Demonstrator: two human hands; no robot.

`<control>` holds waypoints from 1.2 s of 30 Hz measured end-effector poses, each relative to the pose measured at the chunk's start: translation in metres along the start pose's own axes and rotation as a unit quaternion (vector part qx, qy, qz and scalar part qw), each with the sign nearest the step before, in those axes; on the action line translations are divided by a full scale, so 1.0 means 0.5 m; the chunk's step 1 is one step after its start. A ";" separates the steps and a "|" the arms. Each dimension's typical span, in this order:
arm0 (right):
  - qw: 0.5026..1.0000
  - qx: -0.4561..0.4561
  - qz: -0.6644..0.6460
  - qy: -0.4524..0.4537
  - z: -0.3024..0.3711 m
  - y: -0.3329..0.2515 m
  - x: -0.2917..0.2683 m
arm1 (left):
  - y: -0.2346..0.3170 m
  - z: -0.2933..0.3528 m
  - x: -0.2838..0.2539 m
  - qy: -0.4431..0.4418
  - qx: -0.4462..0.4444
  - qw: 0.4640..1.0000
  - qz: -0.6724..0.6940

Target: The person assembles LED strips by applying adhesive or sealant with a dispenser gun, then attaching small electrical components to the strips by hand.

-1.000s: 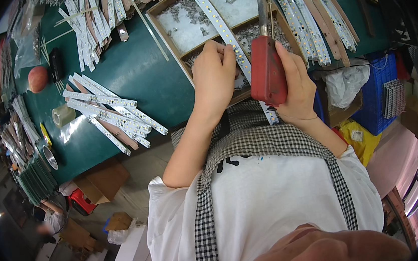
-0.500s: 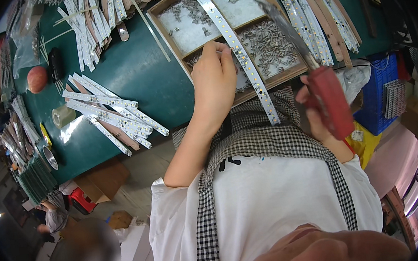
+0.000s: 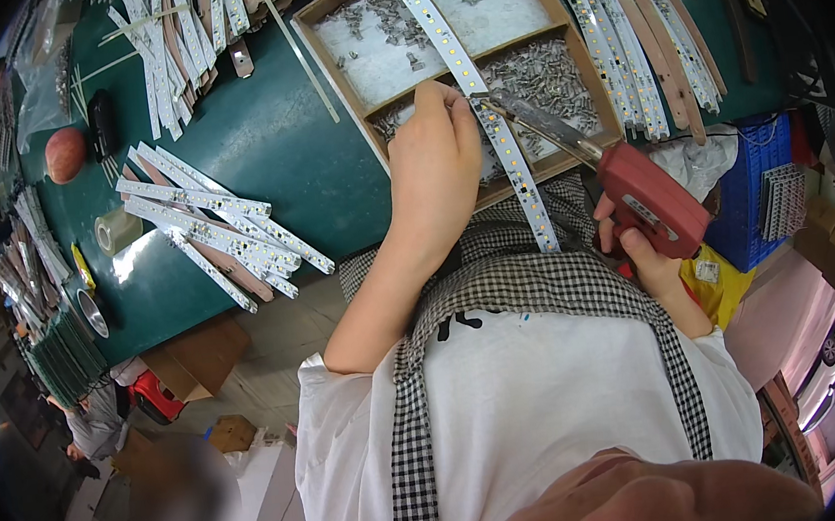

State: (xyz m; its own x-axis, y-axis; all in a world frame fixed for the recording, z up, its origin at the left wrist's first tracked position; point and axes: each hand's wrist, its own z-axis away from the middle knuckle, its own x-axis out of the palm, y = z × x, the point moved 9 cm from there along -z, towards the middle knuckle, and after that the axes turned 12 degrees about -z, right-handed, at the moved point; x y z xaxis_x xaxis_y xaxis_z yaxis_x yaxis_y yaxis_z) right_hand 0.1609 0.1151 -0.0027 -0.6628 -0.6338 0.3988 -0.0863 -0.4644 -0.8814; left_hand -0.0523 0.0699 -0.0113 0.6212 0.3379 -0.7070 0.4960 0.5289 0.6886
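Observation:
A long white LED strip board (image 3: 526,195) lies slantwise across a divided wooden tray (image 3: 341,79), its near end over my checked apron (image 3: 440,288). Fingertips of my left hand (image 3: 433,159) are pinched together at the strip's left edge; whatever they grip is hidden. My right hand (image 3: 637,247) is wrapped around the red pistol handle of a soldering gun (image 3: 655,197). The gun's metal barrel points up and left, with its tip at the strip beside my left fingertips. Small metal pieces (image 3: 543,83) are scattered in the tray's compartments.
On the green table (image 3: 251,96), a pile of LED boards (image 3: 224,229) lies left of my forearm. More boards (image 3: 608,41) lie right of the tray. A tape roll (image 3: 118,232) and a reddish round fruit (image 3: 66,156) sit farther left. A blue crate (image 3: 763,192) stands at right.
The soldering gun has swung left and down, bringing its tip from above the tray's right side to the strip. My left hand stays nearly in place.

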 end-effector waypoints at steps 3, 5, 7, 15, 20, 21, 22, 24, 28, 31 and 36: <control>1.000 0.013 -0.012 0.024 0.002 0.007 -0.007 | 0.002 0.000 0.002 0.002 -0.002 1.000 -0.014; 1.000 0.020 -0.007 0.018 0.001 0.008 -0.009 | 0.003 0.000 0.001 0.006 -0.002 1.000 -0.026; 1.000 0.027 -0.001 0.013 0.000 0.009 -0.007 | 0.004 0.000 0.000 0.009 0.000 1.000 -0.029; 0.986 0.015 0.156 0.049 -0.010 -0.017 0.003 | 0.004 0.000 0.002 0.007 0.005 0.999 -0.039; 0.977 0.043 0.210 0.020 -0.003 -0.016 0.006 | 0.006 0.002 -0.001 0.010 0.009 0.999 -0.034; 0.977 0.041 0.210 0.016 -0.005 -0.021 0.012 | 0.007 0.001 0.000 0.010 0.010 0.999 -0.036; 0.977 0.040 0.210 0.016 -0.008 -0.024 0.019 | 0.007 0.001 0.001 0.010 0.011 0.999 -0.037; 0.985 0.021 0.167 0.027 -0.015 -0.036 0.032 | 0.005 0.000 0.001 0.010 0.008 0.999 -0.037; 0.976 -0.007 0.216 0.028 -0.011 -0.049 0.031 | 0.006 0.000 -0.001 0.006 0.008 0.999 -0.032; 0.994 0.006 0.105 0.039 -0.005 -0.045 0.023 | 0.003 0.000 0.000 0.005 0.007 0.999 -0.034; 0.989 -0.103 0.085 0.068 -0.015 -0.067 0.011 | 0.005 -0.001 -0.001 0.013 0.012 0.999 -0.032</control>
State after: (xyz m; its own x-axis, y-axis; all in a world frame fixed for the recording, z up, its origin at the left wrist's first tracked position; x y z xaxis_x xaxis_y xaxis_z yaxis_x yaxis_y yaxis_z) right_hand 0.1549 0.1318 0.0271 -0.7740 -0.5956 0.2151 -0.1048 -0.2144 -0.9711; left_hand -0.0515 0.0714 -0.0091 0.5716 0.3244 -0.7537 0.5496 0.5307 0.6452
